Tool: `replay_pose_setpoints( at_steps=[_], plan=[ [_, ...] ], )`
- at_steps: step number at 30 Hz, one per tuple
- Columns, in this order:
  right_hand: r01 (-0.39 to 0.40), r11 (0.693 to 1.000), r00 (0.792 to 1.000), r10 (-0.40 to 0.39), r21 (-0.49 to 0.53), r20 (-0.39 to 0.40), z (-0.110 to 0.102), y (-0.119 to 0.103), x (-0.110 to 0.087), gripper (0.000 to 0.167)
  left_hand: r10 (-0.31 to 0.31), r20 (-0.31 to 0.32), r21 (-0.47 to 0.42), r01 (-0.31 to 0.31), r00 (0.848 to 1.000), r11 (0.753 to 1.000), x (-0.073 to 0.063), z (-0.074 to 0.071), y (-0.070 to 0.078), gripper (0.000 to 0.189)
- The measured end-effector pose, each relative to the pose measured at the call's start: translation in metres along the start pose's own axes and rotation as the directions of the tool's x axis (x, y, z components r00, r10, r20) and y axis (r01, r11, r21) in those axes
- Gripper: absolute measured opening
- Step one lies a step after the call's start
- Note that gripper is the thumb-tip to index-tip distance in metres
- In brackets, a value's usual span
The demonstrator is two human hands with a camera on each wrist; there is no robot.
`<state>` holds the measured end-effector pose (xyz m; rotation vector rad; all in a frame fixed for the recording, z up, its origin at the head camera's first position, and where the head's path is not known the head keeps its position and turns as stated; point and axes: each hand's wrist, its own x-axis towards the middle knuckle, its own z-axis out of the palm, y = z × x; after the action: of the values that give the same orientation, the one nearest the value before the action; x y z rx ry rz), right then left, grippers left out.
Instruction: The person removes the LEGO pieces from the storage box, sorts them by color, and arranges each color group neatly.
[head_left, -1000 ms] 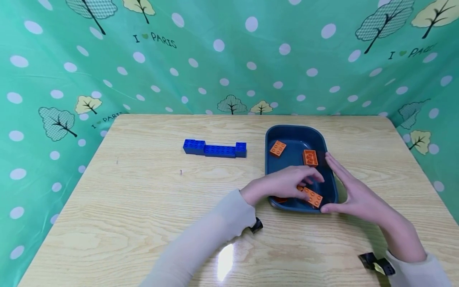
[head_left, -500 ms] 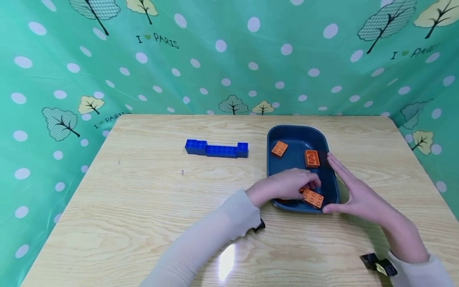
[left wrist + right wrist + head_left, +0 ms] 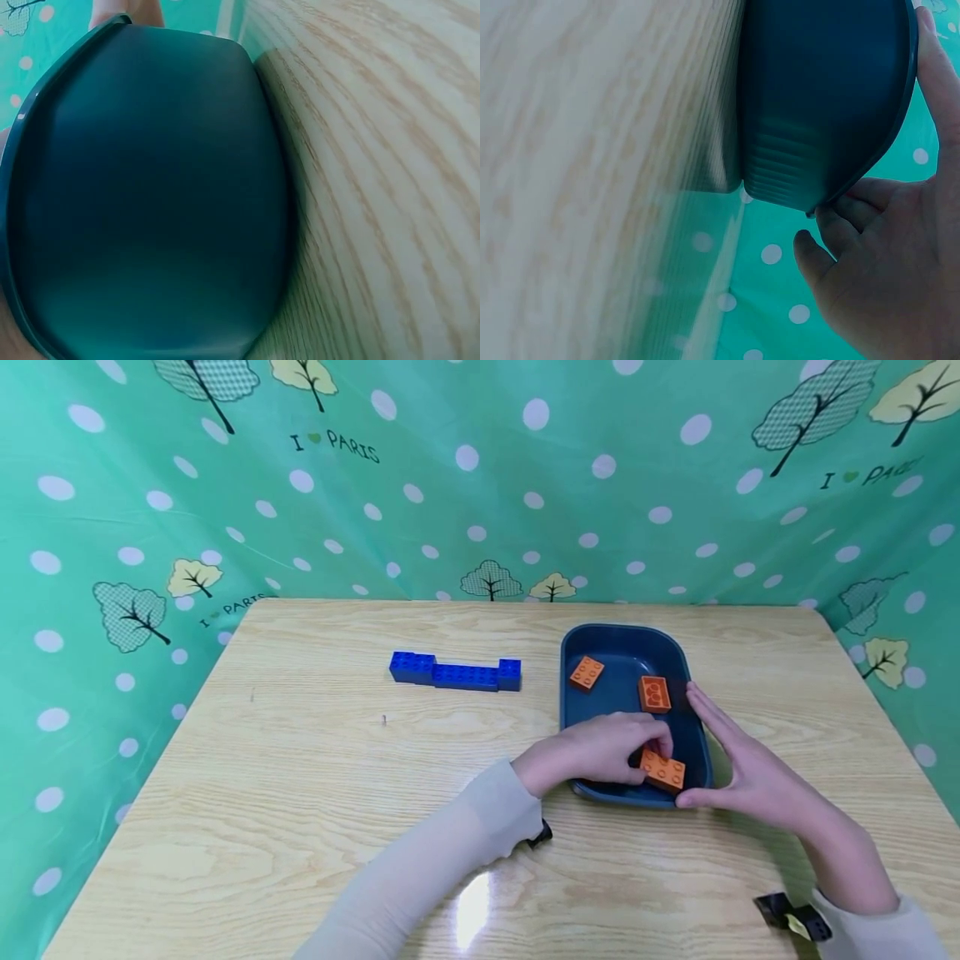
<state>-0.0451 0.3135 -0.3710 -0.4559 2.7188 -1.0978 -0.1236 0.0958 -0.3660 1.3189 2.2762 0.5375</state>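
A dark blue tray (image 3: 617,692) with rounded corners stands on the table, holding several orange toy bricks. My left hand (image 3: 611,745) reaches into its near half, pinching an orange studded brick (image 3: 664,772) between thumb and bent fingers. Part of that brick is behind the fingers. Farther back in the tray lie a stud-side-up orange brick (image 3: 587,673) and another with its hollow underside showing (image 3: 656,695). My right hand (image 3: 738,772) rests against the tray's right rim, thumb and fingers spread and mostly straight. In the left wrist view the tray wall (image 3: 157,187) hides the left fingers.
Left of the tray, a joined row of blue toy bricks (image 3: 465,676) lies on the wooden table (image 3: 285,793). A green dotted curtain (image 3: 420,460) hangs behind the table and along its sides.
My left fingers have closed on the near orange brick, which has moved slightly right. The right hand stays at the tray rim. The view has shifted slightly.
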Motion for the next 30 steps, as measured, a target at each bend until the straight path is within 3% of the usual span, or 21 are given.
replay_pose_setpoints(
  at_steps=[6, 14, 23, 30],
  plan=[
    [-0.016, 1.0, 1.0, 0.016, 0.001, 0.002, 0.0, 0.0, 0.0, 0.125, 0.038, -0.132, -0.095, -0.051, 0.991, 0.994, -0.003, -0.001, -0.003, 0.029],
    [-0.025, 1.0, 1.0, 0.025, 0.001, -0.009, 0.001, 0.0, -0.002, 0.124, 0.043, -0.306, -0.238, -0.121, 0.951, 0.964, -0.008, -0.004, -0.005, 0.027],
    [-0.032, 0.999, 0.999, 0.032, -0.006, -0.016, 0.001, -0.001, -0.001, 0.125, 0.02, -0.382, -0.409, -0.188, 0.924, 0.893, -0.023, -0.016, -0.009, 0.027],
    [-0.035, 0.999, 0.999, 0.035, 0.006, -0.017, 0.001, 0.0, -0.002, 0.123, -0.058, -0.405, -0.467, -0.152, 0.912, 0.871, -0.041, -0.029, -0.018, 0.029]
  ],
)
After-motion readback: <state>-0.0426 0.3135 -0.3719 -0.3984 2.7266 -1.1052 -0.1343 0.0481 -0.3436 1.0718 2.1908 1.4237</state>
